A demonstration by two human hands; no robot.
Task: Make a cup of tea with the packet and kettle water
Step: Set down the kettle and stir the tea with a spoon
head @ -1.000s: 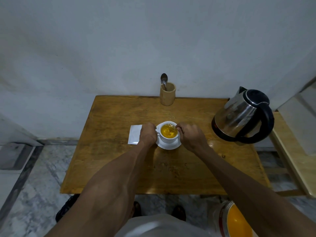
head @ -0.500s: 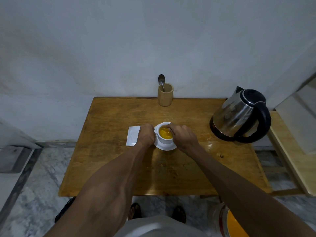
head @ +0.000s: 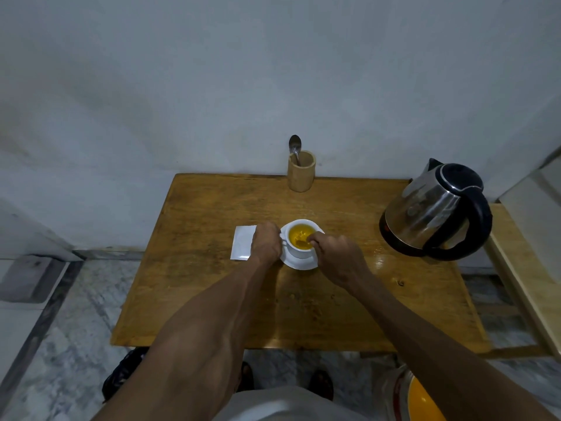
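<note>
Your left hand [head: 266, 242] is curled around the side of the white cup [head: 300, 252], right where the handle is. Your fingers there are closed on the cup to hold it. Your right hand [head: 340, 259] is at the near right edge of the cup. Its fingers are pinched together on something thin that dips into the tea [head: 299, 235]. It looks like a spoon, but it is too small and dark to be sure.

The cup sits on a white saucer [head: 299, 263] near the middle of the wooden table [head: 212, 284]. The tea in the cup is yellow-orange and fills it most of the way.

The white packet [head: 241, 246] lies flat on the table just left of the cup, and your left hand covers part of it. You cannot tell if it is torn.

The kettle [head: 431, 211] stands at the right side of the table, well apart from the cup. It is shiny metal with a black lid and black handle. The table next to it looks wet and shiny.

At the back edge of the table, by the wall, stands a wooden holder [head: 301, 174] with a spoon [head: 294, 145] sticking up out of it.
</note>
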